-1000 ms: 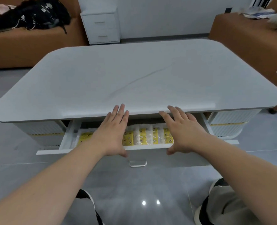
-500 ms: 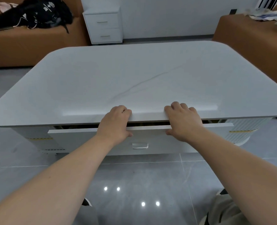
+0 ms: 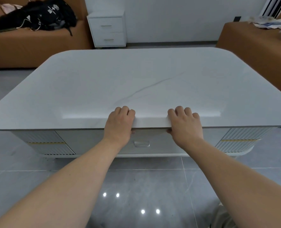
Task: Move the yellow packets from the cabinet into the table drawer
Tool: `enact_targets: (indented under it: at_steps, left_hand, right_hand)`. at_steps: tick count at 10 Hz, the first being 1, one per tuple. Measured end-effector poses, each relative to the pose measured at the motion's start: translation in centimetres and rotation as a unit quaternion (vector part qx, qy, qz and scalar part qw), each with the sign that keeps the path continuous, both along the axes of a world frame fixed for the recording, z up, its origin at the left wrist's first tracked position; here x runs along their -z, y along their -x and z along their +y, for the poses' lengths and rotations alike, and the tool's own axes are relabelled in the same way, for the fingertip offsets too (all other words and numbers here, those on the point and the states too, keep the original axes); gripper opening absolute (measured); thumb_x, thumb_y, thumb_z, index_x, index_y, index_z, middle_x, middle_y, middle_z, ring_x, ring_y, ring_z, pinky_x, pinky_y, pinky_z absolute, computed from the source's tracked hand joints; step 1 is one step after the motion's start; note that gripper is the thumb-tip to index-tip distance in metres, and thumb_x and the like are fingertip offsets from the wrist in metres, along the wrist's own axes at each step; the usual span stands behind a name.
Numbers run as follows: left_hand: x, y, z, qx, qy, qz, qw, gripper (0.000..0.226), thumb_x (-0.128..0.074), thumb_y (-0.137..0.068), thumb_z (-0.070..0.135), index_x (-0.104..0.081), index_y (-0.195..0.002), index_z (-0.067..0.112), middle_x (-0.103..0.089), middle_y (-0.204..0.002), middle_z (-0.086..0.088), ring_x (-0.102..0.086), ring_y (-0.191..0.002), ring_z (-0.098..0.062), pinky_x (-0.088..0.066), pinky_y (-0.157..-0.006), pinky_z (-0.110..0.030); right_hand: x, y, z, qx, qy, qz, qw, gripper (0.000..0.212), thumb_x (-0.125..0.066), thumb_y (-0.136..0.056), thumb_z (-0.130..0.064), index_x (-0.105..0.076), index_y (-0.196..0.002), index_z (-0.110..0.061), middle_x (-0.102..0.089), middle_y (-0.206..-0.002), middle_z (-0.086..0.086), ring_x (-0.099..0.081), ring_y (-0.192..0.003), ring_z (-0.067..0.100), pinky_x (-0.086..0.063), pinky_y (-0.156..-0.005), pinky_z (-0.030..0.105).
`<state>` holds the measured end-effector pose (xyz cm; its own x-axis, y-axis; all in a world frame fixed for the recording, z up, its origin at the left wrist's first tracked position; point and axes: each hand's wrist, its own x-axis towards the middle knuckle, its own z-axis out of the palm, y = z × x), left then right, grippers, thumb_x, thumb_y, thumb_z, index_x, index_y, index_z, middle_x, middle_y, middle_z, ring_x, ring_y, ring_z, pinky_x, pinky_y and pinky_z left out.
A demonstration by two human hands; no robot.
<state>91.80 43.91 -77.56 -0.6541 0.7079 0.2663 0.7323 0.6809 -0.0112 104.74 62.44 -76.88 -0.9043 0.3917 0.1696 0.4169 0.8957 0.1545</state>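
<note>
Obs.: the table [image 3: 136,83] had a pale stone-look top with one thin dark vein. Its drawer [image 3: 83,140] sat closed, front panel flush under the table's near edge, small clear handle [image 3: 141,143] at mid-panel. The left hand [image 3: 119,125] and the right hand [image 3: 185,127] were both at the table's near edge, one on each side of the handle and well apart. The fingers [image 3: 125,110] of each hand were curled together, knuckles showing over the edge and thumbs tucked below it against the drawer front; nothing was seen held (fingertips hidden, so contact under the edge could not be judged). The yellow packets were out of sight; with the drawer closed I cannot tell where they lay. Beyond the table's far edge stood a white two-drawer cabinet [image 3: 107,30], both its drawers closed. Beyond the table's far-left corner was a brown sofa [image 3: 29,46] with a black backpack [image 3: 42,14] on it.
</note>
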Motion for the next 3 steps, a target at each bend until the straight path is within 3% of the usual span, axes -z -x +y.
enact_targets:
  at_steps: [1, 2, 3]
  left_hand:
    - [-0.8, -0.5, 0.1, -0.012, 0.043, -0.012, 0.999, 0.059, -0.092, -0.063, 0.030, -0.059, -0.110, 0.014, -0.054, -0.103, -0.004, -0.052, -0.089, -0.025, -0.043, -0.076, -0.032]
    - [-3.4, -1.5, -0.9, -0.007, 0.072, -0.045, 0.996, 0.077, -0.083, -0.072, 0.048, -0.047, -0.135, 0.021, -0.042, -0.137, -0.005, -0.044, -0.122, -0.026, -0.036, -0.102, -0.034]
    - [-7.4, -2.8, -6.0, -0.067, 0.010, -0.194, 0.979, 0.078, -0.075, -0.072, 0.064, -0.047, -0.138, 0.033, -0.031, -0.152, 0.004, -0.027, -0.141, -0.019, -0.028, -0.114, -0.035]
  right_hand:
    - [-0.3, -0.3, -0.1, -0.015, 0.018, -0.010, 1.000, 0.051, -0.066, -0.092, -0.042, -0.043, -0.132, -0.021, -0.047, -0.127, 0.003, -0.047, -0.112, 0.027, -0.038, -0.086, 0.036]
    - [-2.2, -1.8, 1.1, -0.043, 0.101, -0.039, 0.993, 0.070, -0.070, -0.089, -0.045, -0.034, -0.146, -0.027, -0.040, -0.143, 0.003, -0.041, -0.130, 0.027, -0.038, -0.104, 0.039]
    - [-5.7, -5.9, 4.0, -0.016, 0.137, -0.032, 0.990, 0.060, -0.071, -0.088, -0.045, -0.047, -0.142, -0.030, -0.049, -0.145, -0.001, -0.045, -0.134, 0.023, -0.039, -0.108, 0.040]
